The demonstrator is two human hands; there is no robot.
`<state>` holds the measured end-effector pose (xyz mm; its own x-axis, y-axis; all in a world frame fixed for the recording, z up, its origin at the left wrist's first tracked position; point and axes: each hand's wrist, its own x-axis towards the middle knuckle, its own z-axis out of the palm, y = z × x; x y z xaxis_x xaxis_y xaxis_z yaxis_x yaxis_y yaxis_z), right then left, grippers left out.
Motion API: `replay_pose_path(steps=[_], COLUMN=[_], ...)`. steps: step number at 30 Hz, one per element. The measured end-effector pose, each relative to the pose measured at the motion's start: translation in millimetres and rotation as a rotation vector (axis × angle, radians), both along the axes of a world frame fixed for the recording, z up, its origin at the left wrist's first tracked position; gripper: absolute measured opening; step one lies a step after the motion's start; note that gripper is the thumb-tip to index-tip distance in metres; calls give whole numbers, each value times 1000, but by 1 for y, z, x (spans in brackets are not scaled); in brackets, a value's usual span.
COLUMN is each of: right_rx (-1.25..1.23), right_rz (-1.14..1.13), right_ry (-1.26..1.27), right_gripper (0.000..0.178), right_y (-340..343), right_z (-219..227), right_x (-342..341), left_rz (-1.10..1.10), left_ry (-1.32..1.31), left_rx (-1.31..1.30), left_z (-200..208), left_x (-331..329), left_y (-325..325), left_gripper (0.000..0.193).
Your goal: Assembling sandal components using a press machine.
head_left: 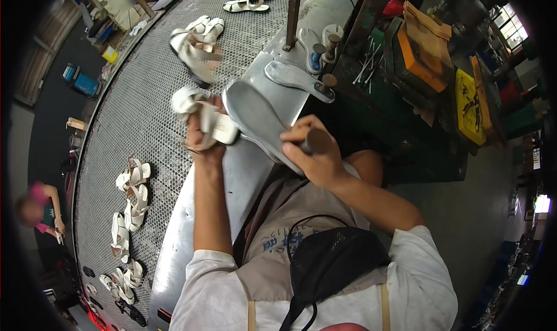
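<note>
My left hand (204,138) is closed around a white strappy sandal (221,128), slightly blurred, above the metal ledge. Its fingers are partly hidden behind the straps. My right hand (318,159) grips a sole-shaped metal plate (255,111) by its upright round knob (317,141). The plate slants beside the sandal, its rounded end close to the sandal's insole; whether they touch I cannot tell. Just beyond, another white sandal (194,52) stands tilted on the mesh surface, next to a pair of white sandals (208,28).
More white sandals (137,206) lie along the curved mesh conveyor (156,122). Several sole-shaped plates with knobs (293,76) rest on the ledge by a metal post (294,17). At right are an orange box (416,61) and a yellow tray (469,107). A person (43,209) works at far left.
</note>
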<state>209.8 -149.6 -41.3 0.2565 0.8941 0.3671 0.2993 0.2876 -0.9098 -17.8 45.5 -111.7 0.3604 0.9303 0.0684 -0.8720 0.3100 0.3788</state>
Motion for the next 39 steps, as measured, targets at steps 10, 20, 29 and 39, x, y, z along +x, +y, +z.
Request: replay_pose_path(steps=[10,20,29,39], right_rx=[-33,127,2,71], right_rz=[246,-34,63,113], right_ry=[23,-190,-357,-371], right_gripper=[18,42,76,66], right_y=[-20,-36,-88,-127], right_z=[-29,-14,-26,-1], right_x=[-30,-41,-5,52], left_rz=[7,39,-75,142], left_ry=[432,563,259,528], left_rx=[-69,-183,137,216], left_z=[34,71,85,120], left_x=[27,59,32,83], left_y=[-76,-136,-138,-154], left_gripper=[52,33,95,62])
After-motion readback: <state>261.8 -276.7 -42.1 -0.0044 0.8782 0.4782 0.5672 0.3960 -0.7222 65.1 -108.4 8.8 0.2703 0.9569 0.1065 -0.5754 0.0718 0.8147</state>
